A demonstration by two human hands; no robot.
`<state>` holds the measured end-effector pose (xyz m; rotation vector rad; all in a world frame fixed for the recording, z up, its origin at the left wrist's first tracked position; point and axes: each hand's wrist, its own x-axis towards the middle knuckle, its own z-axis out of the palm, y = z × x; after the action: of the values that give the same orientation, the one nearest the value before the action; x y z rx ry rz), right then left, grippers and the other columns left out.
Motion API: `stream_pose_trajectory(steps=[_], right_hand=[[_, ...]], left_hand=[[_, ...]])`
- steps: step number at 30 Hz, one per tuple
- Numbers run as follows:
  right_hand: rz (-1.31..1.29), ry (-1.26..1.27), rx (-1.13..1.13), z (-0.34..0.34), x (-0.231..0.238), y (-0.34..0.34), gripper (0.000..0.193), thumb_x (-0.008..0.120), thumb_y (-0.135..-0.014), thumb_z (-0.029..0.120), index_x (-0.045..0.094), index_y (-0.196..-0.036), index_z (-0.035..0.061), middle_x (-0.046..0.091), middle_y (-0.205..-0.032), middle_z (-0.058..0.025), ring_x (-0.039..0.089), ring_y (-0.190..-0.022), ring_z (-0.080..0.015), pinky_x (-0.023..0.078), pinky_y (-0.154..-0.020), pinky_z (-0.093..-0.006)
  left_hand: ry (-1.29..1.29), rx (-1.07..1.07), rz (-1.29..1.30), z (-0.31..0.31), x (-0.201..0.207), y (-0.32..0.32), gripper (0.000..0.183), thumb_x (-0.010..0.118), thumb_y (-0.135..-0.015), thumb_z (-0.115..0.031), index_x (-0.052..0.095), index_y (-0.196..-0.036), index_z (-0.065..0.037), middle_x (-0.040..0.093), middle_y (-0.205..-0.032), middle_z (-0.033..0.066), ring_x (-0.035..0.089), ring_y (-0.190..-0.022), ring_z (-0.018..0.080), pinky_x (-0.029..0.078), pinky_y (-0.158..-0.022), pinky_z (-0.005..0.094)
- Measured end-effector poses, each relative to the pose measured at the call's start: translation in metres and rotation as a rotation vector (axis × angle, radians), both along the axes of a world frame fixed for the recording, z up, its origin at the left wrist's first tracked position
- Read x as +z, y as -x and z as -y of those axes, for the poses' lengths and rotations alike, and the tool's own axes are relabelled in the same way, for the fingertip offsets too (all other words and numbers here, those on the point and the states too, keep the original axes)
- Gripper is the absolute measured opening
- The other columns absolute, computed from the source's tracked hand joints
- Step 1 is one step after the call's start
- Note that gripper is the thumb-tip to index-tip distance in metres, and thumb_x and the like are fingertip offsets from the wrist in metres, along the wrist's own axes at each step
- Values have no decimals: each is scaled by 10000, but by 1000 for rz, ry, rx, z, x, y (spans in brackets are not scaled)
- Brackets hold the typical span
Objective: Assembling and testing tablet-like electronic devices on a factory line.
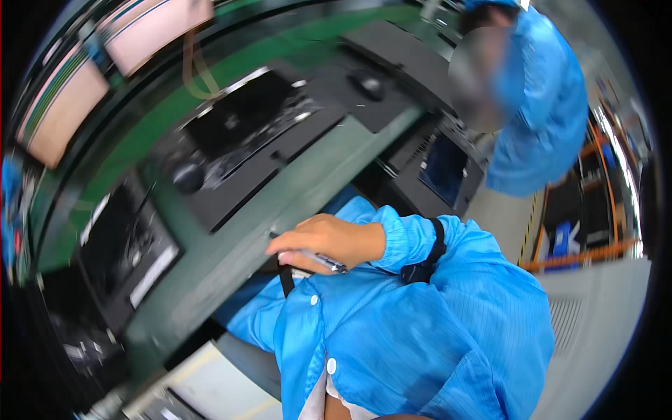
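Note:
My right hand (332,239) is in front of my chest, near the edge of the green workbench (245,241). Its fingers are closed around a slim, silver, pen-shaped tool (320,261), whose exact kind is too blurred to make out. A black strap (286,280) and a small pale item show just below the fingers. My left sleeve (255,318) shows below the bench edge, but the left hand itself is hidden. On the bench beyond my right hand lies a black panel-like unit (241,115) with shiny film on it.
Another dark unit (122,241) lies further left on the bench. A black mat carries a rounded dark object (367,85). A person in a blue coat (542,105) stands at the right, by a black case (441,168). Shelving with orange edges (588,255) is at the far right.

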<state>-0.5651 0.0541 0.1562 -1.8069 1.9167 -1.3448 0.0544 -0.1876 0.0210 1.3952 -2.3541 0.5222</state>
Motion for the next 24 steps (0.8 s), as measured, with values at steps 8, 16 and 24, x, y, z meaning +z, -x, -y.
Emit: stream_pose_trajectory(steps=[8,16,24], right_hand=[[267,187,-1041,-213,-50,79,540,862,-811,189,563,-1241,57,647,-1001,-78,636,-868,-157,535,-777,-339],[1043,436,-1540,-307,-53,266,854,774,-767,686,526,-1351,115,570,-1265,-141,633,-892,-286,484,-704,-362],[835,974,-916,-297,-63,169,522,564,-1057,364,475,-1472,60,513,-1492,-73,461,-1375,-209,350,-1152,-432]], left_hand=[[-387,188,213,128,37,87,708,535,-975,-632,661,-1241,12,699,-1104,251,676,-972,443,543,-828,521],[-1435,-543,-659,-5,149,350,220,578,-1032,-94,632,-1159,77,707,-926,121,647,-874,184,521,-844,321],[-1108,-699,-1155,-93,146,339,127,656,-917,-94,636,-966,21,658,-836,156,641,-745,258,532,-728,387]])
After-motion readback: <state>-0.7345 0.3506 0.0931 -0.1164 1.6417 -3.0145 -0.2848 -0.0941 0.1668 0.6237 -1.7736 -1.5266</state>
